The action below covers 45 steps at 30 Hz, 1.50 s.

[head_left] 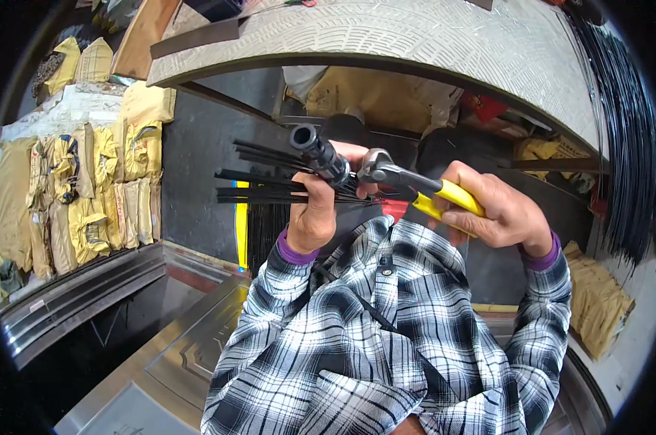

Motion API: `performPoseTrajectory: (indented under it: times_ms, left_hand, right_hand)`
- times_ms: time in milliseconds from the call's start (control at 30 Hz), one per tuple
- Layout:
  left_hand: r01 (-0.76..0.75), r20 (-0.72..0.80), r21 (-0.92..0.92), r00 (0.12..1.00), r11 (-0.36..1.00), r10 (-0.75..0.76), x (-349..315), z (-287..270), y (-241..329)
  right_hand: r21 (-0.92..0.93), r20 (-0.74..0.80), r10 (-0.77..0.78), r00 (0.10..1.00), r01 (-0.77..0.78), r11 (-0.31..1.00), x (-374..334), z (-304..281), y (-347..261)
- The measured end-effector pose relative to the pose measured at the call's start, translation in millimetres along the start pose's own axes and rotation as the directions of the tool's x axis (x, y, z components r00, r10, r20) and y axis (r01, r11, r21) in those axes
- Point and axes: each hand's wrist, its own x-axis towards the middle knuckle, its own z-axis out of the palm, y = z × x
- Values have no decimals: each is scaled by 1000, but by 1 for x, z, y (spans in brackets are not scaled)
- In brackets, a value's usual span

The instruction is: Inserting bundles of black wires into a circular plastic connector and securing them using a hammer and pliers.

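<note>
Your black-and-white plaid shirt (386, 319) is closest, filling the bottom. Your left hand (315, 210) has its fingers curled snugly around a bunch of thin black rods (259, 194), with a black tubular fitting (320, 158) right at the thumb. Your right hand's (498, 206) fingers wrap the yellow-handled pincers (415, 180), handles slightly spread, head by your left fingers. Can't tell if they're biting anything.
</note>
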Motion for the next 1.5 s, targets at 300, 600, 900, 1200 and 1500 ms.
performPoseTrajectory:
  times_ms: [300, 600, 900, 1200, 1500]
  left_hand:
    - [-29, 29, -19, 999, 999, 30, -2, 1, -4]
    - [26, -53, 132, 998, 991, -19, -5, 13, 6]
    - [42, -81, 1, 996, 999, -42, 0, 10, 2]
    - [5, -104, 44, 995, 999, 0, 1, 18, 2]
    - [27, -107, 172, 994, 985, -9, -5, 23, 4]
  right_hand:
    - [-108, 51, -12, 999, 17, 994, -4, -9, -1]
    - [-463, -108, -141, 984, 76, 883, -2, 15, 13]
    - [122, -151, -16, 988, 34, 992, 8, 19, 36]
    - [-427, -177, -298, 938, 199, 882, 5, 11, 36]
    - [-412, -212, -208, 955, 106, 905, 3, 32, 43]
